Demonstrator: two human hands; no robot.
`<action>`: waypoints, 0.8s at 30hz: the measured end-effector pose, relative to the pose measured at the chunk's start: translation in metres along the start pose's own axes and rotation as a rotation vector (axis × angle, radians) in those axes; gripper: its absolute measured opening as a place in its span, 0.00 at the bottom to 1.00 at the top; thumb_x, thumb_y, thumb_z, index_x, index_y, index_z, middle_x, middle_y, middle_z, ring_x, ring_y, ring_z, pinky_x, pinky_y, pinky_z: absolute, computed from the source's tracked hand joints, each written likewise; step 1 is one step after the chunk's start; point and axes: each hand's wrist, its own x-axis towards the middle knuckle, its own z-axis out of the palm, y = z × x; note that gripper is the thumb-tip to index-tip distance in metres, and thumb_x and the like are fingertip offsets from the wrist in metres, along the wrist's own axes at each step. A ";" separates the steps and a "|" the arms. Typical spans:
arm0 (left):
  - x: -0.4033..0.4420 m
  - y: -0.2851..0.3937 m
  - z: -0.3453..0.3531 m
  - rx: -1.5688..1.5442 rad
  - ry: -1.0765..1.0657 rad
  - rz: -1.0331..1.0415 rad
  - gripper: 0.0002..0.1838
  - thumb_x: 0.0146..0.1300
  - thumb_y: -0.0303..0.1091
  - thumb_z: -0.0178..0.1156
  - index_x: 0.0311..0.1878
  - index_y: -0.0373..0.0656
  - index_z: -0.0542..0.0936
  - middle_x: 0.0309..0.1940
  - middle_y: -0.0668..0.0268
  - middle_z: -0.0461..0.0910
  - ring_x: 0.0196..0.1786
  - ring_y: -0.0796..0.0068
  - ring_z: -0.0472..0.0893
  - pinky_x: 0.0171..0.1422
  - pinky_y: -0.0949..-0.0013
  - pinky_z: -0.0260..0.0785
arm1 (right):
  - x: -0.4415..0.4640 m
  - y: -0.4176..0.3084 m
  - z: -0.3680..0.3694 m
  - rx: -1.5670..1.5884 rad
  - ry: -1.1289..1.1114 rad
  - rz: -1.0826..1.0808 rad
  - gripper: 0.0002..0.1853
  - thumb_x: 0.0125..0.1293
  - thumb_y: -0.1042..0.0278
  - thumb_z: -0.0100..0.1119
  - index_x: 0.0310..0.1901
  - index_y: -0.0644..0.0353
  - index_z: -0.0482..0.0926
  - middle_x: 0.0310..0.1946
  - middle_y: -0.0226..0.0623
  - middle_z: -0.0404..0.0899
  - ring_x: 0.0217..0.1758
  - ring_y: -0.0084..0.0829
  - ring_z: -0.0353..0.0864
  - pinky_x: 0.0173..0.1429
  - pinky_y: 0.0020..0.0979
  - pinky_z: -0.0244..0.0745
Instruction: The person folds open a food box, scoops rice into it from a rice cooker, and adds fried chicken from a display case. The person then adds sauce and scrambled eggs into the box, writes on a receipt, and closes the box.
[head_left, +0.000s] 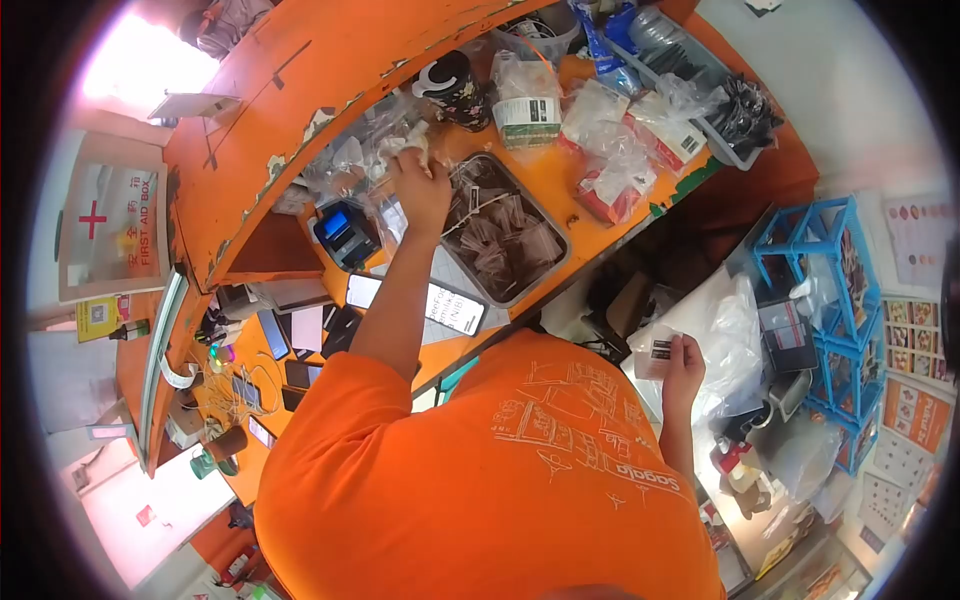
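My left hand (421, 193) reaches over the orange counter with bent fingers, closed on crumpled clear plastic bags (345, 160); the fingertips are partly hidden. Beside it lies a metal tray (562, 232) filled with small clear packets of something dark brown (505, 240). Out to the right, my right hand (684, 368) pinches a small clear packet with a black-and-white label (655, 353). A phone (455, 308) showing large text lies below the tray, near my left forearm. Close to my left wrist stands a dark device with a blue screen (346, 235).
A dark floral cup (455, 90) and a bagged green-and-white box (527, 120) stand behind the tray. Bagged red-and-white boxes (615, 185) and a grey bin of black cutlery (745, 115) are at the upper right. Blue shelving (840, 320) stands at right, several phones (272, 333) at left.
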 end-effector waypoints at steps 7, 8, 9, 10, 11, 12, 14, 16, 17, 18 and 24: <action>-0.067 -0.023 0.055 0.385 -0.473 -0.190 0.20 0.61 0.41 0.55 0.54 0.42 0.75 0.52 0.49 0.76 0.58 0.48 0.74 0.62 0.48 0.65 | -0.004 -0.001 0.007 -0.104 -0.022 0.018 0.11 0.73 0.68 0.51 0.41 0.68 0.77 0.31 0.30 0.77 0.35 0.18 0.73 0.41 0.22 0.69; -0.069 -0.026 0.061 0.398 -0.420 -0.144 0.19 0.61 0.39 0.55 0.55 0.45 0.75 0.51 0.49 0.77 0.55 0.46 0.76 0.60 0.48 0.66 | -0.006 -0.004 0.008 -0.171 -0.041 -0.025 0.11 0.73 0.67 0.51 0.41 0.68 0.77 0.31 0.31 0.78 0.35 0.19 0.73 0.41 0.22 0.69; -0.068 -0.025 0.063 0.396 -0.403 -0.169 0.19 0.61 0.39 0.55 0.55 0.45 0.75 0.51 0.49 0.77 0.55 0.46 0.76 0.60 0.48 0.66 | -0.006 -0.003 0.009 -0.185 -0.065 -0.036 0.11 0.73 0.67 0.51 0.41 0.68 0.77 0.31 0.31 0.78 0.35 0.19 0.73 0.41 0.22 0.69; -0.069 -0.025 0.065 0.415 -0.395 -0.145 0.18 0.61 0.39 0.55 0.53 0.45 0.76 0.51 0.50 0.77 0.55 0.47 0.76 0.60 0.48 0.66 | -0.005 0.000 0.008 -0.184 -0.061 -0.028 0.11 0.73 0.67 0.51 0.41 0.68 0.77 0.31 0.31 0.78 0.35 0.19 0.73 0.41 0.23 0.69; -0.071 -0.023 0.067 0.436 -0.387 -0.120 0.18 0.60 0.39 0.54 0.52 0.45 0.77 0.51 0.51 0.77 0.54 0.47 0.76 0.61 0.49 0.65 | -0.005 0.002 0.008 -0.182 -0.057 -0.019 0.11 0.72 0.68 0.51 0.41 0.67 0.77 0.31 0.31 0.78 0.35 0.19 0.73 0.41 0.23 0.69; -0.073 -0.016 0.065 0.443 -0.269 -0.101 0.16 0.58 0.36 0.58 0.49 0.44 0.79 0.48 0.53 0.79 0.50 0.50 0.78 0.59 0.49 0.65 | -0.004 0.002 0.008 -0.146 -0.078 -0.006 0.10 0.72 0.68 0.51 0.41 0.67 0.77 0.32 0.31 0.78 0.35 0.20 0.74 0.41 0.24 0.70; -0.069 -0.008 0.051 0.295 -0.273 -0.176 0.15 0.58 0.34 0.59 0.48 0.43 0.78 0.45 0.54 0.80 0.46 0.53 0.79 0.55 0.51 0.67 | 0.000 0.007 0.005 -0.151 -0.102 -0.016 0.10 0.72 0.68 0.51 0.41 0.67 0.77 0.32 0.31 0.78 0.35 0.20 0.73 0.41 0.24 0.70; -0.062 0.006 0.023 0.150 -0.279 -0.229 0.14 0.58 0.32 0.61 0.47 0.41 0.78 0.43 0.55 0.80 0.43 0.56 0.79 0.51 0.54 0.68 | 0.003 0.002 0.009 -0.166 -0.101 -0.015 0.10 0.72 0.68 0.51 0.40 0.67 0.77 0.32 0.31 0.77 0.35 0.20 0.73 0.42 0.24 0.70; -0.064 0.020 0.002 -0.091 -0.041 -0.228 0.11 0.58 0.31 0.62 0.44 0.40 0.78 0.38 0.57 0.80 0.40 0.59 0.79 0.45 0.59 0.69 | 0.004 -0.002 0.008 -0.163 -0.114 -0.016 0.10 0.72 0.68 0.51 0.40 0.67 0.77 0.32 0.31 0.77 0.35 0.20 0.73 0.42 0.24 0.70; -0.069 0.027 -0.015 -0.327 0.197 -0.217 0.09 0.58 0.30 0.62 0.41 0.40 0.77 0.32 0.59 0.79 0.37 0.62 0.79 0.39 0.65 0.70 | 0.006 -0.003 0.004 -0.205 -0.110 -0.047 0.10 0.72 0.68 0.51 0.39 0.67 0.77 0.32 0.31 0.77 0.35 0.20 0.73 0.42 0.24 0.70; -0.055 -0.063 -0.096 -0.408 0.834 -0.796 0.06 0.64 0.30 0.56 0.38 0.40 0.70 0.31 0.66 0.73 0.30 0.78 0.74 0.32 0.73 0.68 | 0.018 -0.016 0.003 -0.249 -0.042 -0.088 0.11 0.72 0.66 0.51 0.38 0.66 0.77 0.31 0.31 0.78 0.36 0.20 0.74 0.43 0.25 0.71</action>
